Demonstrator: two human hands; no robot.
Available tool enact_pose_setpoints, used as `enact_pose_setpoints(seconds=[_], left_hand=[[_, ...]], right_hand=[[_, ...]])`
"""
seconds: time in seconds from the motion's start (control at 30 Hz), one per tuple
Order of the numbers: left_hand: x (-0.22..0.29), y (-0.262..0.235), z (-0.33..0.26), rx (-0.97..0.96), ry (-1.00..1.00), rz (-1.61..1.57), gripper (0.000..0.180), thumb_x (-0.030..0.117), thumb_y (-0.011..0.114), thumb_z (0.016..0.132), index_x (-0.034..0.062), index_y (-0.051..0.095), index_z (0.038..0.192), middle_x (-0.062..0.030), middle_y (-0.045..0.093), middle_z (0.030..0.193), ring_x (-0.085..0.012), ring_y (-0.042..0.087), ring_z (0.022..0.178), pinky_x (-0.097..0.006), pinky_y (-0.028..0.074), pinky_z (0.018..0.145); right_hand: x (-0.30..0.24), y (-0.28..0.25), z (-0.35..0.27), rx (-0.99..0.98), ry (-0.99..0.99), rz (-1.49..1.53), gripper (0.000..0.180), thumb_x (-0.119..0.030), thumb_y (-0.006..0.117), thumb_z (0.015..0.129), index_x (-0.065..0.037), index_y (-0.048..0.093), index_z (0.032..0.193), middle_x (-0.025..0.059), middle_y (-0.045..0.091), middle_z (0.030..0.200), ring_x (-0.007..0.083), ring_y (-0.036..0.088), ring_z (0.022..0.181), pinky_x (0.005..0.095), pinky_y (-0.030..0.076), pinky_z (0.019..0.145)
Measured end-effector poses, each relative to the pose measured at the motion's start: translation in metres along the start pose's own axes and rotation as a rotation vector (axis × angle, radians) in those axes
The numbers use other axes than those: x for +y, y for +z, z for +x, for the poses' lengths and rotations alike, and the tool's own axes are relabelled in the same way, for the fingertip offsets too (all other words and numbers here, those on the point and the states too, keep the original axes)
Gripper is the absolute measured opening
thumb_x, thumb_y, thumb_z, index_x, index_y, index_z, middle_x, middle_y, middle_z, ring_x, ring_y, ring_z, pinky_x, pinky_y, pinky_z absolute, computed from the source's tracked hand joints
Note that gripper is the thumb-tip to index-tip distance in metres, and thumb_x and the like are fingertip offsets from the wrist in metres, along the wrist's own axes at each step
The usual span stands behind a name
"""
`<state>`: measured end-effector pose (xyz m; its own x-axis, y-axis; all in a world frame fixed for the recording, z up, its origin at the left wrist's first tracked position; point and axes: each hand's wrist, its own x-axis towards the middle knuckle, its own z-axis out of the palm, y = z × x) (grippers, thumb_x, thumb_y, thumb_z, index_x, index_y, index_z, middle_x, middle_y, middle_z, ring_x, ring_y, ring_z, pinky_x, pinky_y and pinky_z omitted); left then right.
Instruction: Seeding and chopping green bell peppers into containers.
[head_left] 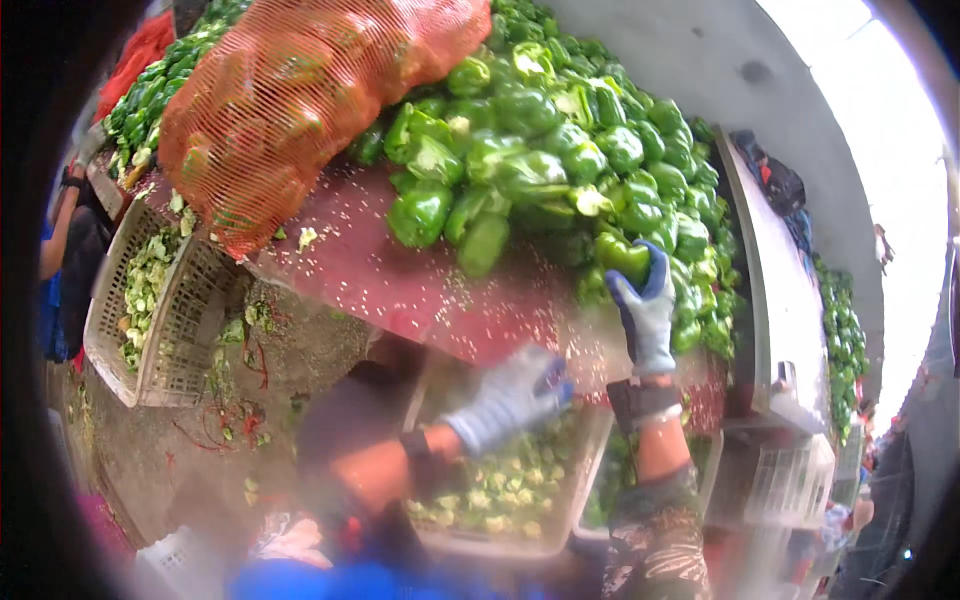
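Note:
My right hand [648, 305], in a light grey glove with blue fingertips, is closed around a green bell pepper [622, 258] at the near edge of the pepper heap [560, 140]. My left hand [508, 400], in a matching glove, hangs over the table's near edge, above a pale crate [545, 545] of cut pepper cores and stem pieces. Motion smears its fingers, so I cannot make out whether they hold anything. Dark bands circle both wrists. Several peppers at the heap's front are cut or hollowed, with pale insides showing.
The dark red table [400, 290] is strewn with pale seeds. An orange mesh sack [270, 120] of peppers lies at its far left. A slatted crate [190, 330] of green scraps stands on the littered floor. To the right are a grey divider [790, 290] and a white crate [790, 480].

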<state>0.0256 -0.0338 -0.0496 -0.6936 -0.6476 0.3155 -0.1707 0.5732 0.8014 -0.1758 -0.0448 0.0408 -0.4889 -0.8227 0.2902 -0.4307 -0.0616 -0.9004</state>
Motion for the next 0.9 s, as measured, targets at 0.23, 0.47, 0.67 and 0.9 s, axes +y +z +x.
enact_pose_setpoints(seconds=[0.23,0.47,0.67,0.9], left_hand=[[0.006,0.004,0.029,-0.215,-0.346,-1.052,0.05,0.04,0.05,0.097,0.012,0.041,0.137,-0.0042,0.055,0.12,-0.0157,0.057,0.104,-0.034,0.053,0.082],[0.022,0.025,0.006,-0.283,-0.212,-0.938,0.039,0.016,0.052,0.091,0.0024,0.05,0.128,-0.0065,0.055,0.117,-0.0118,0.055,0.102,-0.024,0.048,0.087],[0.056,0.03,0.006,-0.405,-0.353,-1.012,0.046,0.013,0.054,0.091,0.0022,0.046,0.135,-0.0007,0.058,0.112,-0.0081,0.053,0.098,-0.027,0.046,0.086],[0.055,0.016,0.016,-0.223,0.214,-0.068,0.037,0.016,0.062,0.088,0.0051,0.058,0.123,-0.0179,0.054,0.107,-0.0315,0.061,0.091,-0.036,0.052,0.074]], right_hand=[[0.003,0.002,-0.142,-0.086,-0.34,-0.605,0.056,-0.005,0.07,0.066,-0.009,0.057,0.12,0.0156,0.061,0.106,0.0363,0.057,0.103,0.0447,0.041,0.093],[-0.026,-0.023,-0.189,-0.012,-0.253,-0.407,0.032,-0.003,0.071,0.077,-0.008,0.063,0.108,0.0089,0.062,0.104,0.027,0.057,0.105,0.0415,0.045,0.093],[-0.001,-0.017,-0.212,0.438,0.461,0.994,0.053,-0.048,0.042,0.098,-0.008,0.05,0.131,0.0072,0.056,0.125,0.0216,0.055,0.114,0.0384,0.046,0.095],[0.025,-0.018,-0.217,0.509,0.472,1.425,0.044,-0.04,0.052,0.095,-0.008,0.054,0.126,0.0099,0.061,0.12,0.0243,0.059,0.107,0.0409,0.049,0.092]])
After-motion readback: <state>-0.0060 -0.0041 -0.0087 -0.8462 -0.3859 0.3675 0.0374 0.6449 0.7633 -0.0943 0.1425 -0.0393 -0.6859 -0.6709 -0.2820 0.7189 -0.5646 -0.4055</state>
